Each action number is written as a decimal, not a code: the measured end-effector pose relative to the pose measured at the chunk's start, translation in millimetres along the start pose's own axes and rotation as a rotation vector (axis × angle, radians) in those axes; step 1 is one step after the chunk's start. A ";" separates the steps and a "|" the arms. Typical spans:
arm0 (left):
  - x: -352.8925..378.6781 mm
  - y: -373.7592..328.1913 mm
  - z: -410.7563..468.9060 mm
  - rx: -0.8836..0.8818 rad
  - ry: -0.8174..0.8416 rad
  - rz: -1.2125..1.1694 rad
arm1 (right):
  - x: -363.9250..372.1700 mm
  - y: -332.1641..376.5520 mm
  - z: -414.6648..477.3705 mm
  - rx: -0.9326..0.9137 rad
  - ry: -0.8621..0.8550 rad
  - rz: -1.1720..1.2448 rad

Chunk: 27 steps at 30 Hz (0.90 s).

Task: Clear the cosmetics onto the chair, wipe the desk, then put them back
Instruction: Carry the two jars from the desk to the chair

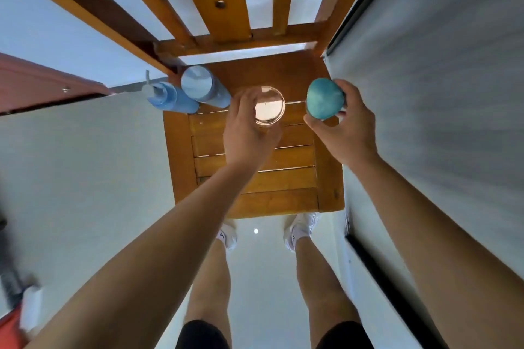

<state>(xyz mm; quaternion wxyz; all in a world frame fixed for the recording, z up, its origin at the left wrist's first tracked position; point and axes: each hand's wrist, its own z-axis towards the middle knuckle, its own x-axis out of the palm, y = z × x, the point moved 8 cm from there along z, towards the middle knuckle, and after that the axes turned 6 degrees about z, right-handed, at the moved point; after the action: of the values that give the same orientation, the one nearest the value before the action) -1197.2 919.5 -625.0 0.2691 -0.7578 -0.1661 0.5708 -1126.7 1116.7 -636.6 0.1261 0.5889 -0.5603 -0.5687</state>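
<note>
**Two jars held over the chair seat**

A wooden chair is seen from above. A clear-topped jar is held at the back middle of the slatted seat by the left hand, whose grip is curled round its side. Whether the jar rests on the seat cannot be told. A teal-lidded jar is held by the right hand near the seat's right rear, the grip wrapped round its body. At the left rear corner, a blue pump bottle and a blue bottle with a pale cap are stood just beside each other. White shoes are seen on the floor before the seat's front edge.
</note>
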 end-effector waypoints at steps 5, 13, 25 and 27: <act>24.4 9.2 33.7 0.031 -0.062 -0.036 | 25.8 -6.4 38.3 -0.058 0.043 -0.047; 37.0 19.2 42.8 0.070 0.005 0.067 | 47.6 -7.7 50.6 -0.066 0.133 -0.144; -116.2 -65.7 -62.8 0.218 -0.111 0.082 | -60.8 114.8 -69.3 -0.302 -0.136 -0.350; -177.5 -94.6 -73.0 0.256 -0.160 0.122 | -76.2 170.6 -88.4 -0.392 -0.170 -0.316</act>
<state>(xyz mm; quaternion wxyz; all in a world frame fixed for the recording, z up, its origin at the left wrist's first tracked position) -1174.3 880.0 -415.9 0.3141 -0.6780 -0.0665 0.6613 -1122.2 1076.7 -433.8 0.0997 0.5835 -0.3492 -0.7264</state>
